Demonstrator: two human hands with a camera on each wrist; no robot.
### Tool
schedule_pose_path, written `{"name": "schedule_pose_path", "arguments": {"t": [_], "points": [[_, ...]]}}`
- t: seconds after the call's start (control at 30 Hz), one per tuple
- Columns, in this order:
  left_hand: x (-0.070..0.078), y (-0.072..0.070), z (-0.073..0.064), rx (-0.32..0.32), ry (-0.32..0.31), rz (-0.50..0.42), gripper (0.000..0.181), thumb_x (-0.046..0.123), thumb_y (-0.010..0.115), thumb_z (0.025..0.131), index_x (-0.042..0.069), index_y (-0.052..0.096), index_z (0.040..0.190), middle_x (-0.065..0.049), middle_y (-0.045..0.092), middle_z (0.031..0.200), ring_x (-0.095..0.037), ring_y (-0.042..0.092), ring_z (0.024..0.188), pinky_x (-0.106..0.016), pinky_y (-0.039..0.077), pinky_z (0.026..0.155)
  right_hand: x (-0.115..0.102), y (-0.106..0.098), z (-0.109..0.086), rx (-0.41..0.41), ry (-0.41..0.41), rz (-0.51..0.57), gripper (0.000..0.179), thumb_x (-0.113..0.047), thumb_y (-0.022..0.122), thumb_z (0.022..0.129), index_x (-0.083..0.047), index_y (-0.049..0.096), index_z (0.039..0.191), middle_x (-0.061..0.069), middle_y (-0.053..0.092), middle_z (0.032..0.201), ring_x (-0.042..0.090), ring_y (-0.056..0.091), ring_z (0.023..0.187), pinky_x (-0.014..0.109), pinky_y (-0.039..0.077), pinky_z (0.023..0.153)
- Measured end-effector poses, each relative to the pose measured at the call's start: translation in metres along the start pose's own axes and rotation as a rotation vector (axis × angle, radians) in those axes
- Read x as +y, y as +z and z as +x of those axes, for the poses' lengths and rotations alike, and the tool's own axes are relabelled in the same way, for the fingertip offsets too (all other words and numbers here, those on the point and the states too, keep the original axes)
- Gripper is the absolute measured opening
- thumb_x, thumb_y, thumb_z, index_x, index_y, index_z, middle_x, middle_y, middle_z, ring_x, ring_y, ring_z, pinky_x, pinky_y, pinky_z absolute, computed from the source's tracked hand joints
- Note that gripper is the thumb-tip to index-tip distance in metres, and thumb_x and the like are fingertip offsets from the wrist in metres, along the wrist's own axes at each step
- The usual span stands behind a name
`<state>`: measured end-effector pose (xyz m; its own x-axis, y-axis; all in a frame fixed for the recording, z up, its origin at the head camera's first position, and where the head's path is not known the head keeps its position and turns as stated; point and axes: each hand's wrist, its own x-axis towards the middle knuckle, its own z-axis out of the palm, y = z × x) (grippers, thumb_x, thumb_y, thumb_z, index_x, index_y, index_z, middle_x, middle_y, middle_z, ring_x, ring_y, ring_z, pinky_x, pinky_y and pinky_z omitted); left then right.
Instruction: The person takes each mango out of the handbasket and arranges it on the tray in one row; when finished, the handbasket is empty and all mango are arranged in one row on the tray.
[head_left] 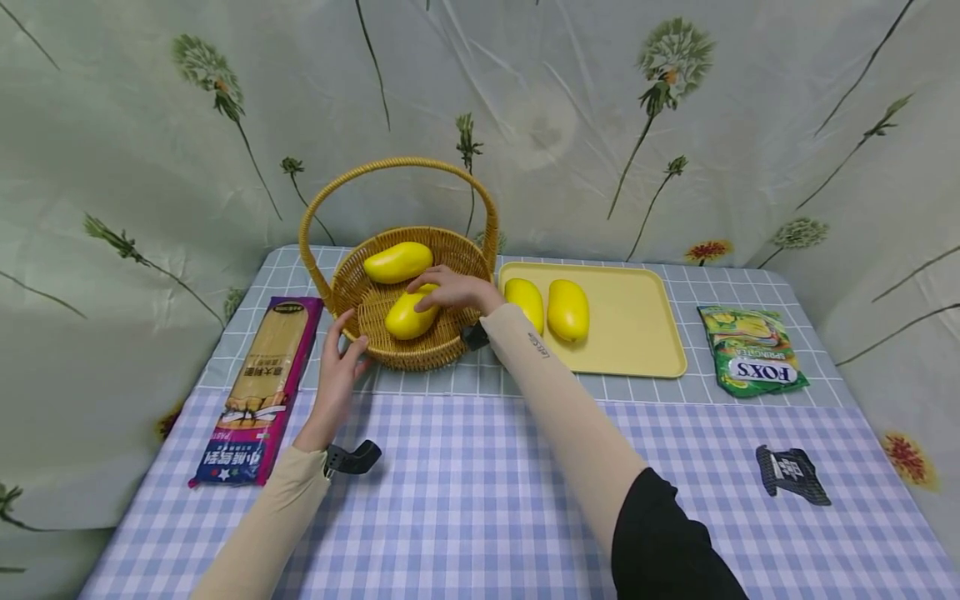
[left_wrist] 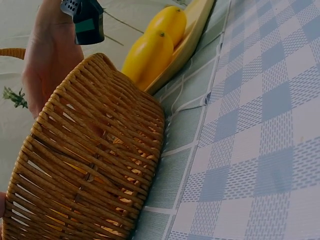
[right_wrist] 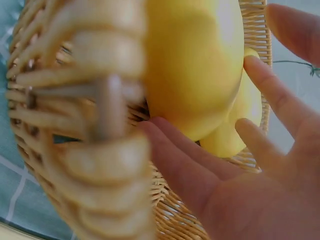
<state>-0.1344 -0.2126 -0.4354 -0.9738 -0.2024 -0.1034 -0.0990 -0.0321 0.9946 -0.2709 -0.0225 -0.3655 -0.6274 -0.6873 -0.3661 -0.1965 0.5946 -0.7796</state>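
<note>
A wicker basket (head_left: 420, 358) with a tall arched handle holds two yellow mangoes. One mango (head_left: 397, 262) lies toward the back. My right hand (head_left: 456, 289) reaches in over the front mango (head_left: 407, 320); in the right wrist view its spread, mostly straight fingers (right_wrist: 185, 160) lie close beside a mango (right_wrist: 200, 65). Contact there is hard to judge. At the basket's front left my left hand (head_left: 339, 367) has its fingers extended against the rim; only a sliver of it shows at the left wrist view's edge.
A yellow tray (head_left: 630, 325) right of the basket bears two more mangoes (head_left: 567, 310). A pasta packet (head_left: 258, 392) lies at the left. Toward the right are a green FOX'S bag (head_left: 752, 350) and a small black packet (head_left: 792, 474). A patterned curtain (head_left: 540, 125) stands behind.
</note>
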Motion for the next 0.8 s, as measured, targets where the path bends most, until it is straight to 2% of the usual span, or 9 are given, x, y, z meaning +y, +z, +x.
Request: {"name": "schedule_pose_path", "arguments": {"t": [0.17,0.33,0.43,0.57,0.7,0.8], "points": [[-0.001,0.000,0.000,0.001,0.000,0.001,0.054,0.019,0.042,0.103,0.016,0.019,0.153,-0.002,0.000,0.159,-0.030,0.022,0.138,-0.049,0.031,0.107,-0.001,0.005,-0.002,-0.075,-0.013,0.006,0.048,-0.019,0.058,0.093,-0.013,0.048,0.139,0.009,0.026,0.151,0.024,0.029,0.132,0.040,0.036,0.102],[0.000,0.000,-0.002,-0.001,0.021,0.014,0.054,0.024,0.044,0.103,0.018,0.021,0.152,-0.005,0.000,0.159,-0.031,0.022,0.138,-0.049,0.032,0.106,-0.002,0.007,-0.003,-0.112,-0.026,-0.086,0.053,-0.020,0.060,0.092,-0.017,0.047,0.143,0.010,0.018,0.153,0.024,0.018,0.136,0.040,0.032,0.104],[0.001,0.000,-0.003,-0.003,0.037,0.012,0.054,0.027,0.045,0.102,0.020,0.023,0.151,-0.007,0.001,0.158,-0.034,0.023,0.137,-0.048,0.033,0.106,-0.002,0.008,-0.005,-0.110,-0.012,-0.082,0.053,-0.019,0.062,0.091,-0.018,0.048,0.142,0.011,0.017,0.152,0.026,0.021,0.134,0.040,0.034,0.103],[0.001,0.000,-0.003,-0.001,0.028,0.004,0.053,0.024,0.044,0.102,0.020,0.023,0.151,-0.006,0.001,0.158,-0.032,0.024,0.137,-0.048,0.033,0.106,0.000,0.008,-0.007,-0.074,-0.011,-0.048,0.050,-0.020,0.063,0.090,-0.016,0.052,0.139,0.013,0.016,0.150,0.027,0.026,0.129,0.039,0.040,0.098],[0.000,0.000,0.000,0.000,0.009,-0.004,0.053,0.018,0.041,0.103,0.017,0.020,0.152,-0.004,0.001,0.158,-0.030,0.025,0.137,-0.049,0.031,0.107,0.003,0.004,-0.009,0.012,-0.059,-0.028,0.043,-0.028,0.063,0.091,-0.013,0.055,0.131,0.013,0.018,0.148,0.026,0.025,0.129,0.039,0.035,0.100],[0.000,0.001,0.001,-0.001,0.004,-0.006,0.053,0.017,0.040,0.104,0.016,0.019,0.152,-0.002,0.001,0.158,-0.030,0.024,0.138,-0.049,0.030,0.107,0.006,-0.001,-0.012,0.099,-0.126,-0.012,0.041,-0.032,0.063,0.092,-0.012,0.055,0.126,0.012,0.023,0.145,0.023,0.024,0.130,0.039,0.032,0.100]]}}
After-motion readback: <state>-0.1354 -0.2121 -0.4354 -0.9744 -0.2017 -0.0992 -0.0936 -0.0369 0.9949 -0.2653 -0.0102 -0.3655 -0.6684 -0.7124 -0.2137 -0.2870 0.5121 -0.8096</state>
